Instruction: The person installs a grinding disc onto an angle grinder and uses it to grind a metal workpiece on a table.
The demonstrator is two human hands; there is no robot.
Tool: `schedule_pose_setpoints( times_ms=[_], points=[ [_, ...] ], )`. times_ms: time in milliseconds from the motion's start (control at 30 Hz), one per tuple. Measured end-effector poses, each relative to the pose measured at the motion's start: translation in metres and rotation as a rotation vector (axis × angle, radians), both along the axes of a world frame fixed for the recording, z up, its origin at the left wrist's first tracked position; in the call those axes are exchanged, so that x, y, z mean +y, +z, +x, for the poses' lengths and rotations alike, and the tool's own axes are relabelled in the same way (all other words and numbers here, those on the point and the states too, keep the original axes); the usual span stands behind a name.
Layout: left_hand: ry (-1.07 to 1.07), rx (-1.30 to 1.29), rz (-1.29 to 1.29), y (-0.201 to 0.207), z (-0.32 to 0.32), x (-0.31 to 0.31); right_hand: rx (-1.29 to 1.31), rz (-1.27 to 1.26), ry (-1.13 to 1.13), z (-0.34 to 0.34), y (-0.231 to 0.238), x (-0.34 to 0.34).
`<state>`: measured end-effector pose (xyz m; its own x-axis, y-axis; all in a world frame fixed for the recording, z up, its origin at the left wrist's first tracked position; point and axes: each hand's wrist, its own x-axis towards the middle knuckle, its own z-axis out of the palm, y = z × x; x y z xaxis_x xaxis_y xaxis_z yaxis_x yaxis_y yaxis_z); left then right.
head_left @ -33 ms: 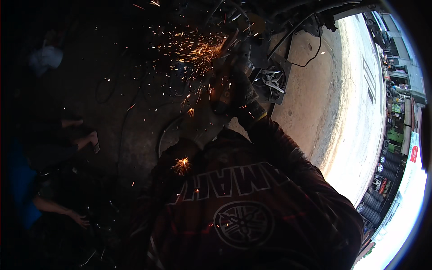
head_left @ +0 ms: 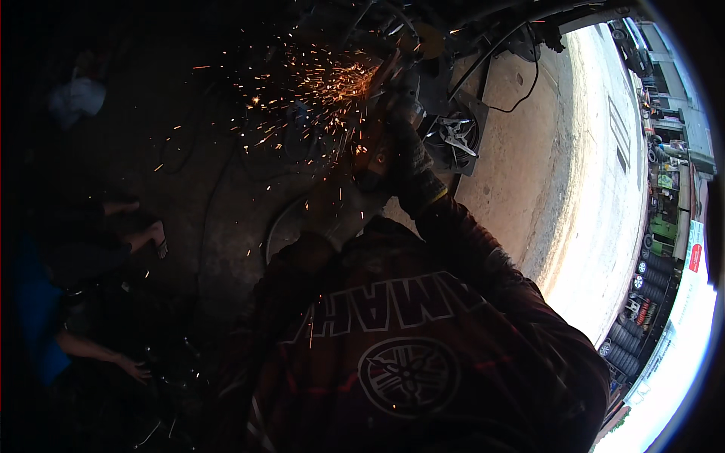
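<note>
My right hand [head_left: 414, 162], in a dark work glove with a yellow cuff edge, is closed round an angle grinder [head_left: 370, 160] with an orange body. Orange sparks spray leftward from the disc end [head_left: 387, 69]. Whatever metal the disc touches is lost in shadow. My left sleeve [head_left: 302, 260] bends forward on the left; the hand beyond it cannot be made out in the dark. Just right of the grinder, a dark square plate [head_left: 474, 121] carries a silver clamp-like metal piece [head_left: 457, 136].
Dark machinery and a black cable [head_left: 521, 98] hang at the top. A person in a blue shirt [head_left: 45, 325] is low at the left, one bare hand [head_left: 132, 368] extended. Near the top left lies a pale object [head_left: 75, 98]. Stacked tyres [head_left: 623, 347] line the bright roadway's far side.
The spark pattern differs: the bright burst over my chest is gone, and the spray is spread differently. My right hand and the grinder hold nearly the same place.
</note>
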<state>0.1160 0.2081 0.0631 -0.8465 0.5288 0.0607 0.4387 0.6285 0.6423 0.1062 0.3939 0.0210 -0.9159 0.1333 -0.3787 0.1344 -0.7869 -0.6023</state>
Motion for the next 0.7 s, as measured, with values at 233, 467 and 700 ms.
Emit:
schedule_pose_setpoints(
  times_ms=[233, 467, 700],
  points=[
    [-0.071, 0.292, -0.019, -0.016, 0.000, 0.002, 0.003, -0.001, 0.001, -0.003, -0.001, 0.003],
    [0.067, -0.376, -0.020, 0.042, -0.011, 0.010, 0.005, -0.013, 0.018, -0.004, 0.000, 0.002],
    [0.046, -0.451, 0.139, 0.053, -0.010, 0.012, 0.123, -0.011, -0.001, 0.004, 0.014, -0.008]
  ],
)
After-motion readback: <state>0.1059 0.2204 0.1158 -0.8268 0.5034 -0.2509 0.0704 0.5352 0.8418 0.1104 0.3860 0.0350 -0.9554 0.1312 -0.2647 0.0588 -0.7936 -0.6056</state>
